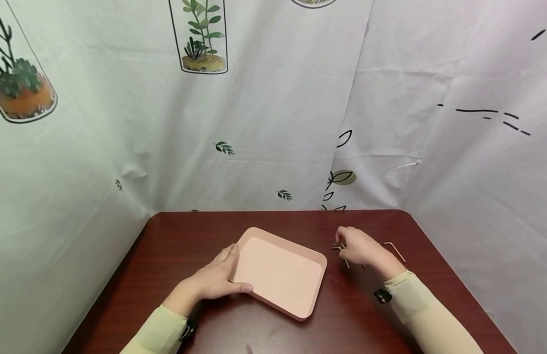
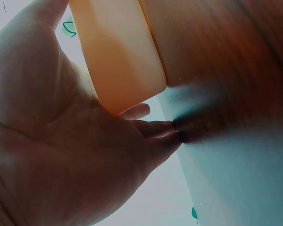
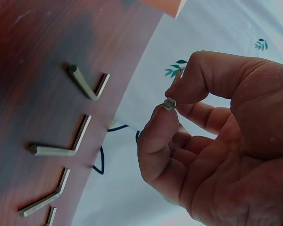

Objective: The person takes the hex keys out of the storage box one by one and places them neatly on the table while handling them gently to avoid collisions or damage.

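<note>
A shallow pink rectangular tray [image 1: 278, 273] lies angled on the table. My left hand [image 1: 216, 275] rests against its left corner, fingers along one side and thumb on the near edge. In the left wrist view, the tray's wall [image 2: 122, 52] meets the palm, with the fingers extended beyond it. Right of the tray, my right hand [image 1: 359, 245] pinches an L-shaped hex key [image 3: 169, 104] between thumb and index finger, its six-sided end showing. Several more hex keys lie in a row beside that hand, among them a bent one [image 3: 56, 150] and a far-right one [image 1: 395, 250].
The dark red wooden table [image 1: 256, 334] has rounded back corners. White curtains [image 1: 264, 123] printed with plants and leaves hang behind it and along both sides. Each wrist, in a pale yellow sleeve, wears a dark strap device [image 1: 382, 296].
</note>
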The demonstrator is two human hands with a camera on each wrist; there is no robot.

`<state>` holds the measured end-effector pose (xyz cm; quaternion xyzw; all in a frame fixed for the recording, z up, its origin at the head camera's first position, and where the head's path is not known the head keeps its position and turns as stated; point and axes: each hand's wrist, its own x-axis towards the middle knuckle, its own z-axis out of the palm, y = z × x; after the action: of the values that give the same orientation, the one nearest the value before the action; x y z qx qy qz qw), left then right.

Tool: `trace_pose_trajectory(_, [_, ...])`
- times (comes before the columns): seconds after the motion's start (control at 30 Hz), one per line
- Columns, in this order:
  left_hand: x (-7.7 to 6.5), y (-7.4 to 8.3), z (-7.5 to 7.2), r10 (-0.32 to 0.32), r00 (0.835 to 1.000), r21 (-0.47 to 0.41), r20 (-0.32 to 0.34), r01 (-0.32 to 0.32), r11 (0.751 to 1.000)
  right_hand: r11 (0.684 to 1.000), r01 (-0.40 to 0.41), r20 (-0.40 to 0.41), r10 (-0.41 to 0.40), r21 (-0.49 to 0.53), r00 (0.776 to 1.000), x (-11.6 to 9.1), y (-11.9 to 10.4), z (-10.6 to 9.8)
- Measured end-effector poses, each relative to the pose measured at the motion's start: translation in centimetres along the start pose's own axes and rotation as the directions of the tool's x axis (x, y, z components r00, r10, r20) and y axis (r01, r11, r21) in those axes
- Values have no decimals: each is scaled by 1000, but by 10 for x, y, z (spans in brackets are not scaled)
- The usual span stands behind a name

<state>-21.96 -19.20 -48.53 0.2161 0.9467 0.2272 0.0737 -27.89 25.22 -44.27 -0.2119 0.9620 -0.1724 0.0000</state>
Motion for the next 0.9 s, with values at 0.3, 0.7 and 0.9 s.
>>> trace_pose_trajectory(0.3, [0,0,1,-6,1000,3,7,6,1000,1000,-21,-14,21,17,1000,-7,11,-4])
trace_pose_trajectory(0.7, [1,-2,1,-8,1000,1,-2,8,1000,999,-48,-32,48,12,998,-15,24,-13])
trace_pose_trajectory(0.9, [0,-1,0,2,1000,-5,-6,-2,1000,997,-63,-48,64,35,997,-18,33,-17])
